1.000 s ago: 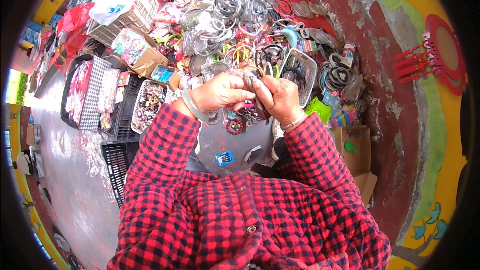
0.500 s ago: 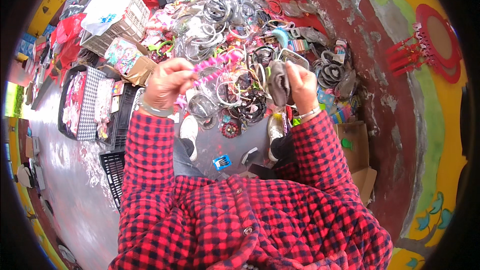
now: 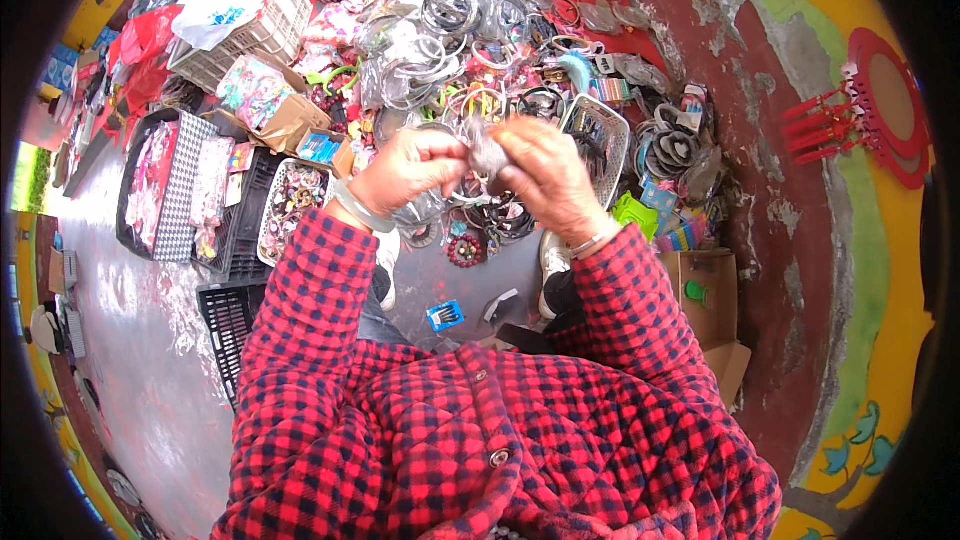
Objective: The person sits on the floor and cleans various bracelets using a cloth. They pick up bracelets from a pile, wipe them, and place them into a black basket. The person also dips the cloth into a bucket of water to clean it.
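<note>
Both hands meet over the pile of hair accessories. Between them is a small grey, soft-looking item [image 3: 487, 152], smeared by motion, so its exact kind does not show. My right hand [image 3: 552, 178] is closed on it with thumb and fingers. My left hand [image 3: 408, 176] is closed too, its fingertips pressed to the item's left side. Under the hands lie several headbands and hoops, with plastic-wrapped black and clear bands [image 3: 408, 70] further off. A dark red beaded ring [image 3: 465, 251] lies on the floor by the pile's near edge.
On the right, a white basket [image 3: 618, 145] and an open cardboard box [image 3: 712, 285] stand near the wall. To the left are a basket of small trinkets [image 3: 268, 230], black crates [image 3: 228, 325] and a white crate [image 3: 290, 15]. A blue card [image 3: 445, 316] lies between my shoes.
My hands have come together. The pink twisted band that was in my left hand no longer shows. The grey item has moved left with my right hand, and my left fingers now meet it.
</note>
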Demonstrator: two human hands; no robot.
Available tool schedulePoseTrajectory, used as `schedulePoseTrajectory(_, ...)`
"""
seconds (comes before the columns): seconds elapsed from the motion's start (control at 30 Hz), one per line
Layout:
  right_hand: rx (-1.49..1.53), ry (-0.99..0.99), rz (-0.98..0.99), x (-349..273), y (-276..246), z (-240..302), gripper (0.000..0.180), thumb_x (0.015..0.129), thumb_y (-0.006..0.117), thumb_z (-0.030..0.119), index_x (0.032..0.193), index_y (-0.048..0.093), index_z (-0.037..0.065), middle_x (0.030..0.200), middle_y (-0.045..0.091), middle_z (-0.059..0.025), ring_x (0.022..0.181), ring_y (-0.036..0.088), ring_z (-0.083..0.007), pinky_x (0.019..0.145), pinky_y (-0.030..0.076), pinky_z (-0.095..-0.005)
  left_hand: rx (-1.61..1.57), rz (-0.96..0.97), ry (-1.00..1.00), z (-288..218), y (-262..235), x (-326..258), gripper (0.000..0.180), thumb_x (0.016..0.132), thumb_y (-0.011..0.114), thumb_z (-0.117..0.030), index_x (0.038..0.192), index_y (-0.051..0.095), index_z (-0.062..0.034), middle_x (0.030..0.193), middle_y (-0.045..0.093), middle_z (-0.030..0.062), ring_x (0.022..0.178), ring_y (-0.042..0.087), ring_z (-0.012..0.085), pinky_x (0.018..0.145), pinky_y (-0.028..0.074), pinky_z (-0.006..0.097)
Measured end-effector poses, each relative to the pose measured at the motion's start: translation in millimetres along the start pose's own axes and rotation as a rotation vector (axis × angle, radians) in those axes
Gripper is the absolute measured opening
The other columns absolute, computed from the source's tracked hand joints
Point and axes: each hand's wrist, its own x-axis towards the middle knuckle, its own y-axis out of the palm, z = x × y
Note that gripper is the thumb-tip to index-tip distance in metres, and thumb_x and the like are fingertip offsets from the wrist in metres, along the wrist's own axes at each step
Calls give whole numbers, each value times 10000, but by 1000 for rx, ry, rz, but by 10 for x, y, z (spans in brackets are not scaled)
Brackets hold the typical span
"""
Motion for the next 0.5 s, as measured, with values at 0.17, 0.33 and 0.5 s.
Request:
schedulePoseTrajectory(0.17, 279, 239, 119, -59, -40, 138, 284, 782, 556, 167, 1025, 552, 20, 902, 587, -145, 875, 556, -295, 752, 422, -372, -124, 35, -60, 14, 63, 8, 164, 814, 577, -102, 922, 598, 20, 709, 570, 12, 606, 516, 73, 554, 400, 201)
schedulePoseTrajectory(0.33, 507, 527, -3, -92, 10, 199, 235, 808, 505, 194, 886, 580, -15, 776, 591, -181, 718, 577, -329, 648, 454, -355, -75, 61, -70, 79, 112, 66, 134, 823, 567, -78, 907, 607, 17, 701, 571, 11, 602, 516, 69, 544, 402, 199)
schedulePoseTrajectory(0.5, 368, 776, -46, -173, 187, 81, 258, 795, 496, 227, 774, 585, -14, 645, 572, -155, 611, 576, -229, 572, 432, -333, -18, -9, -75, 185, 239, 103, 127, 835, 538, -74, 896, 610, 11, 655, 550, -5, 570, 494, 56, 520, 391, 192)
